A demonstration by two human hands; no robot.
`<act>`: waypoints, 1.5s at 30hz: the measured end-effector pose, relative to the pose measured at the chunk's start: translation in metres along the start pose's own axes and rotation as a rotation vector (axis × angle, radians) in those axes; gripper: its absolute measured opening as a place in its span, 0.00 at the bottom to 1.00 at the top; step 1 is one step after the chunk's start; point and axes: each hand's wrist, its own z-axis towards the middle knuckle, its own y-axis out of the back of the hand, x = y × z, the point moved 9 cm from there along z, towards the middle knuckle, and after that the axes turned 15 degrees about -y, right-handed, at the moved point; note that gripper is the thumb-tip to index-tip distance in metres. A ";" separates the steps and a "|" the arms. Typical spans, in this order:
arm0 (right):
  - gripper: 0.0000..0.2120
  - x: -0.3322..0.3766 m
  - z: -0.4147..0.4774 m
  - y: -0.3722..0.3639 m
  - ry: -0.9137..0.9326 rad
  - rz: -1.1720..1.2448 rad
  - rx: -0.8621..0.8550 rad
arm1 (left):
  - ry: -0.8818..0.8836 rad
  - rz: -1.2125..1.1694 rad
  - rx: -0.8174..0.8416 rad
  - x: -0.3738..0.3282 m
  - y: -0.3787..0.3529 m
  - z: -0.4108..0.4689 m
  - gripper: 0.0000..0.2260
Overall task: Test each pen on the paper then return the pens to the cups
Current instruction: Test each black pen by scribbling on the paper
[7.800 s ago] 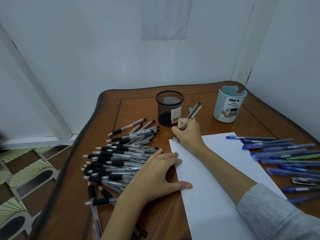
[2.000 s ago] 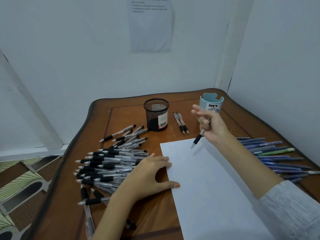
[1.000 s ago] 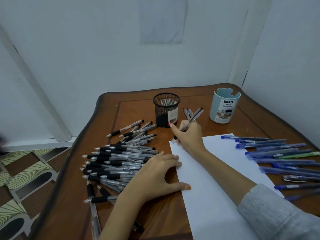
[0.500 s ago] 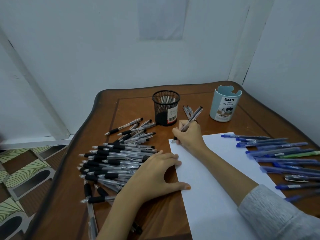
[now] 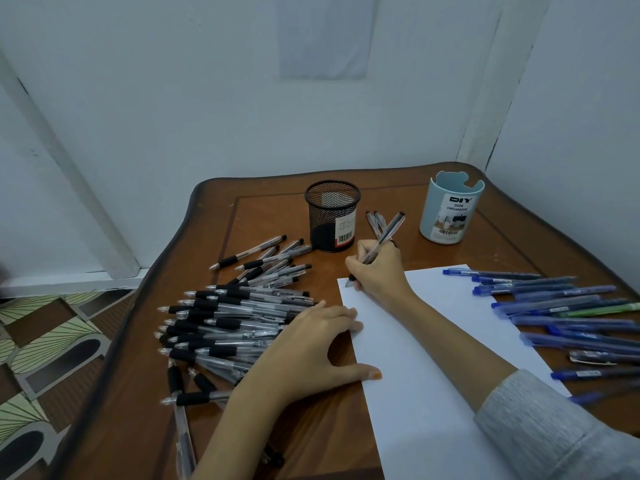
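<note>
Now the right hand (image 5: 379,271) is down at the far left corner of the white sheet of paper (image 5: 433,358), where two seconds back it hung raised near the pale blue plastic desk-organizer cup (image 5: 450,209) with the tip in the air. Its grip is closed in a writing hold round a clear-barrelled pen with a black sleeve (image 5: 382,239), pinched low on the barrel, and the tip meets the paper at that corner. A faint scribble seems to show just beside the tip, too pale to be sure. The left hand (image 5: 311,351) has not shifted: it lies relaxed on the brown wooden surface (image 5: 270,216), holding nothing, thumb on the paper's left edge, fingers against the heap of black-sleeved pens (image 5: 225,317). So the test stroke for this pen looks under way, and the job looks early: that heap and the row of blue pens (image 5: 561,306) on the right lie loose, two pens (image 5: 375,221) rest between the cups, and nothing stands out of the black wire-mesh cup (image 5: 332,216) or the blue one.
</note>
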 end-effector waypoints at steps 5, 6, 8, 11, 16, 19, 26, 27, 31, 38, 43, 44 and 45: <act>0.14 0.000 0.001 0.001 0.009 0.008 -0.016 | -0.004 0.001 0.001 -0.001 0.000 -0.001 0.32; 0.13 -0.001 0.002 0.003 0.011 0.018 -0.032 | -0.003 0.000 0.003 -0.001 0.000 0.000 0.32; 0.13 -0.003 0.003 0.005 0.004 0.032 -0.048 | 0.002 -0.004 0.013 -0.001 0.000 0.000 0.32; 0.11 -0.004 0.003 0.003 0.001 0.022 -0.034 | 0.005 -0.006 0.015 -0.001 0.000 0.000 0.32; 0.12 -0.002 0.002 0.001 0.001 0.029 -0.012 | 0.004 -0.006 0.014 -0.001 0.000 -0.001 0.32; 0.12 -0.003 0.003 0.005 -0.001 0.038 -0.043 | 0.005 -0.005 0.015 -0.001 0.000 0.000 0.32; 0.12 -0.002 0.003 0.003 0.007 0.024 -0.025 | -0.001 -0.006 0.006 -0.002 0.000 -0.001 0.32; 0.13 -0.002 0.003 0.004 0.011 0.025 -0.032 | -0.002 -0.006 0.006 -0.001 0.000 0.000 0.32; 0.13 0.000 0.001 0.002 0.023 -0.018 -0.056 | 0.000 -0.009 0.003 -0.001 0.001 0.000 0.32; 0.11 -0.013 0.004 0.015 -0.200 0.461 0.059 | -0.006 -0.004 0.012 -0.004 0.003 -0.001 0.31; 0.14 0.004 -0.001 0.030 -0.139 0.449 0.079 | -0.005 -0.008 0.010 -0.006 0.004 -0.002 0.31; 0.14 0.006 -0.004 0.032 -0.108 0.399 0.083 | -0.005 -0.008 0.011 -0.006 0.004 -0.002 0.31; 0.15 0.007 -0.008 0.034 -0.079 0.347 0.087 | -0.005 -0.006 0.011 -0.006 0.004 -0.002 0.31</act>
